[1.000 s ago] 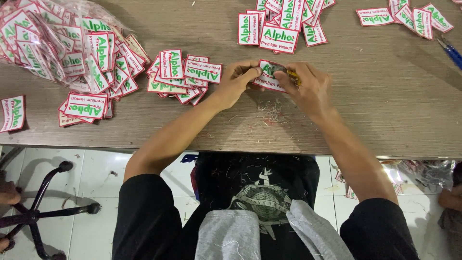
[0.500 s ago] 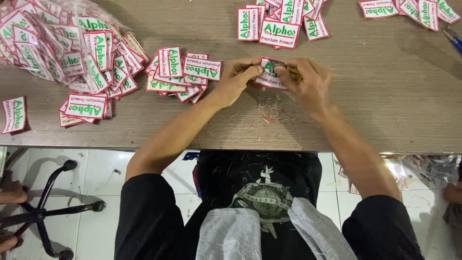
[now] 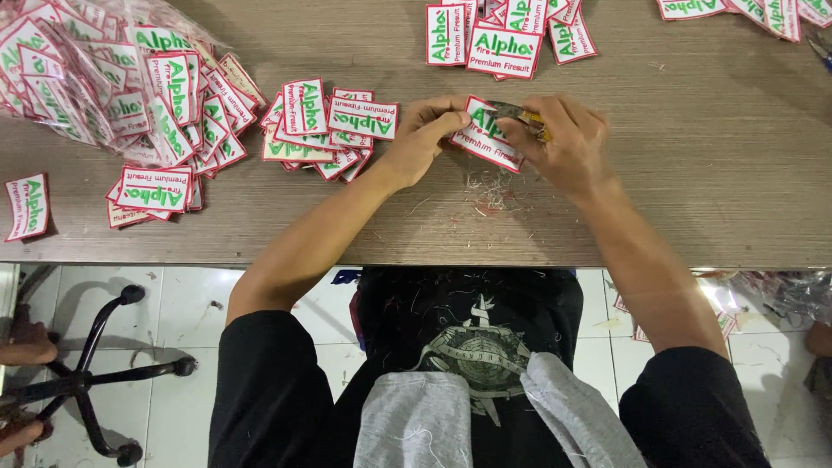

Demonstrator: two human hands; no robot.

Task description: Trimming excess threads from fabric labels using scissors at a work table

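Head view, just above the frame's centre: a white embroidered patch [image 3: 487, 136] with a red border and green lettering is held over the wooden table [image 3: 693, 173]. The left hand [image 3: 422, 139] pinches its left edge between thumb and fingers. The right hand [image 3: 563, 143] is closed around a small yellow-handled snipping tool [image 3: 523, 115] at the patch's upper edge. The patch looks light, thin and flexible but fairly firm, so it is probably best gripped at the border, clear of the blades. Loose thread clippings [image 3: 494, 186] lie on the table just below. A spread of like patches [image 3: 325, 130] sits to the left, a bagged heap [image 3: 95, 78] at upper left, and more patches [image 3: 503, 39] along the top.
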